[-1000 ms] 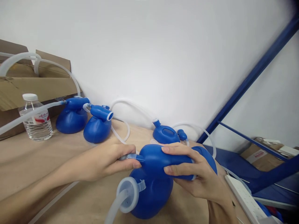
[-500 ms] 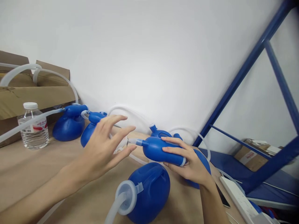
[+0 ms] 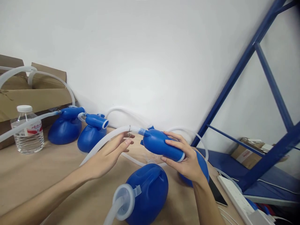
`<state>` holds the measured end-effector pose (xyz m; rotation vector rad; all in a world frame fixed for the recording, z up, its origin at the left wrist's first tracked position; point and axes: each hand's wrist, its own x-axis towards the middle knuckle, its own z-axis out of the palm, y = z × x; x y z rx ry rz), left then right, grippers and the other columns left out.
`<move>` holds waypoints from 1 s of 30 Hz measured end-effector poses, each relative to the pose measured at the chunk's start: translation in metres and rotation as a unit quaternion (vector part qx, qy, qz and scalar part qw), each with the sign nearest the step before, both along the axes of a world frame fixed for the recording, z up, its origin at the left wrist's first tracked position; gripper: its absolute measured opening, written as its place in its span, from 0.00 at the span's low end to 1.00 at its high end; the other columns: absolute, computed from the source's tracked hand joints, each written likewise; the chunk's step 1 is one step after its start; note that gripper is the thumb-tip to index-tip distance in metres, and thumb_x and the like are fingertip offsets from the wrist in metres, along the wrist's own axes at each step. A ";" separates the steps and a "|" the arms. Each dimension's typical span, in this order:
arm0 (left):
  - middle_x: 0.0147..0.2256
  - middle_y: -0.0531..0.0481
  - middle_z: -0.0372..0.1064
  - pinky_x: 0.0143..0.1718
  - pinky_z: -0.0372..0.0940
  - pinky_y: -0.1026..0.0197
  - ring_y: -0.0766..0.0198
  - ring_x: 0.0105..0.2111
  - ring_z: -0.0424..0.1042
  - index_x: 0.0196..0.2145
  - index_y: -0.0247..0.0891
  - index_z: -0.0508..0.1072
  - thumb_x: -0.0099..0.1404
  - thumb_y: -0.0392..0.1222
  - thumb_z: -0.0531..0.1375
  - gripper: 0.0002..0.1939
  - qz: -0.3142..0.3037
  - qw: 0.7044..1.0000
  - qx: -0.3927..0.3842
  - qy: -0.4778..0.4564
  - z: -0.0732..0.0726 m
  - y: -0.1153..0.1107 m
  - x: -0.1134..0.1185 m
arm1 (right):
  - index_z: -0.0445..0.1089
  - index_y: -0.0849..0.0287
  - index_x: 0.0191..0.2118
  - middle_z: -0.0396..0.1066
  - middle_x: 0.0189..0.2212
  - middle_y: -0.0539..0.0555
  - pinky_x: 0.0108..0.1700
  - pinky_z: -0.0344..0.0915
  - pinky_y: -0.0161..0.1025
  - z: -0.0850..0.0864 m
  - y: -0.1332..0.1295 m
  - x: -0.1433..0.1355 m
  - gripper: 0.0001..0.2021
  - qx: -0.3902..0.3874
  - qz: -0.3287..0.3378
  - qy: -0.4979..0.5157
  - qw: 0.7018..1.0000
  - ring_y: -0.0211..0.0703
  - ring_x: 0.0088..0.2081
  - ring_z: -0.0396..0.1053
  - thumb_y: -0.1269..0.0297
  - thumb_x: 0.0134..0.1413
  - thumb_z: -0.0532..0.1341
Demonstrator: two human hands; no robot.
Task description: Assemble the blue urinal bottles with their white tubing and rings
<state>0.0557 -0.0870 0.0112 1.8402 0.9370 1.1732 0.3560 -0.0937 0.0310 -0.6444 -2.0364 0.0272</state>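
My right hand point(image 3: 181, 154) is wrapped round a blue plastic urinal head point(image 3: 161, 145), a rounded piece with a white rim at its near end. A translucent hose point(image 3: 103, 139) is fitted on its narrow spout and bends down to the left behind my left arm. Near the spout, a thin wire clamp point(image 3: 129, 131) sits round this hose. Just below the clamp is my left hand point(image 3: 114, 149), fingers stretched and apart; whether they touch the hose I cannot tell. In front lies a blue urinal bottle point(image 3: 150, 190) with a translucent cap point(image 3: 124, 201) and hose.
More blue urinal bottles point(image 3: 64, 128) with hoses stand at the left beside a water bottle point(image 3: 28, 134) and an open cardboard box point(image 3: 39, 98). On the right are a phone point(image 3: 217, 192), a white power strip point(image 3: 234, 198) and a blue metal frame point(image 3: 225, 90).
My left hand has moved down below the hose, which now arches over it with the clamp in plain sight. The urinal head has tilted slightly, still in my right hand.
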 end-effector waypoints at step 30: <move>0.13 0.55 0.58 0.17 0.57 0.65 0.68 0.13 0.63 0.20 0.40 0.62 0.77 0.62 0.50 0.32 -0.141 0.967 -0.170 -0.128 -0.010 -0.006 0.016 | 0.74 0.40 0.62 0.69 0.67 0.53 0.66 0.72 0.53 -0.010 0.004 -0.010 0.30 0.008 0.038 -0.069 0.997 0.52 0.66 0.70 0.78 0.60 0.69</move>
